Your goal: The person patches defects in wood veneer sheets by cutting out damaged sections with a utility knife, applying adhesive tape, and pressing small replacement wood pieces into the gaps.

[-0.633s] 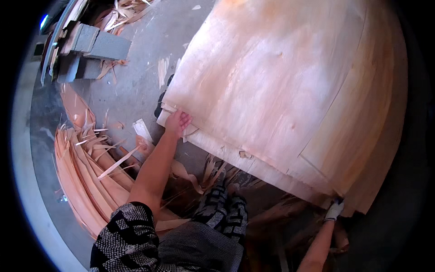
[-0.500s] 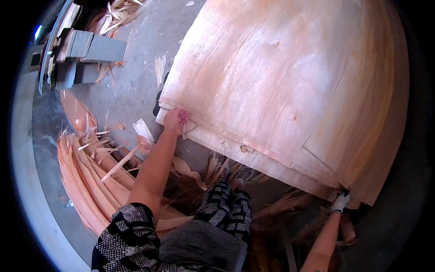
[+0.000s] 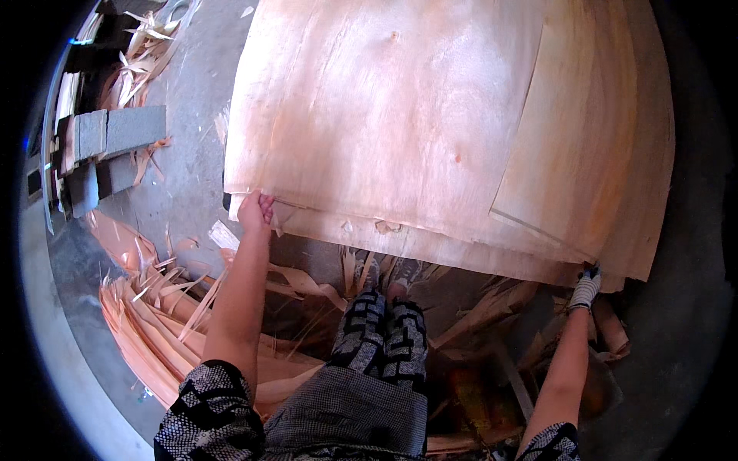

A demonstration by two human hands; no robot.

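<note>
Wood scraps (image 3: 150, 330) litter the concrete floor (image 3: 196, 84) around us. Over it spread layered veneer sheets (image 3: 369, 123), the bare left hand (image 3: 256, 210) pinching their near edge by its left corner, the gloved right hand (image 3: 586, 289) gripping near the right; even tension should prevent splitting.

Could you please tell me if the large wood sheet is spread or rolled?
Spread: the wood sheet shows its broad face, unrolled.

The veneer sheet (image 3: 369, 115) looks like thin wood, smooth, with a soft shine. Left of it, the grey blocks (image 3: 134, 129) seem rough and matt, like concrete. Nearer than its front edge, the apron (image 3: 350, 407) is woven cloth. At its near right corner, the striped glove (image 3: 586, 291) is knitted fabric.
</note>
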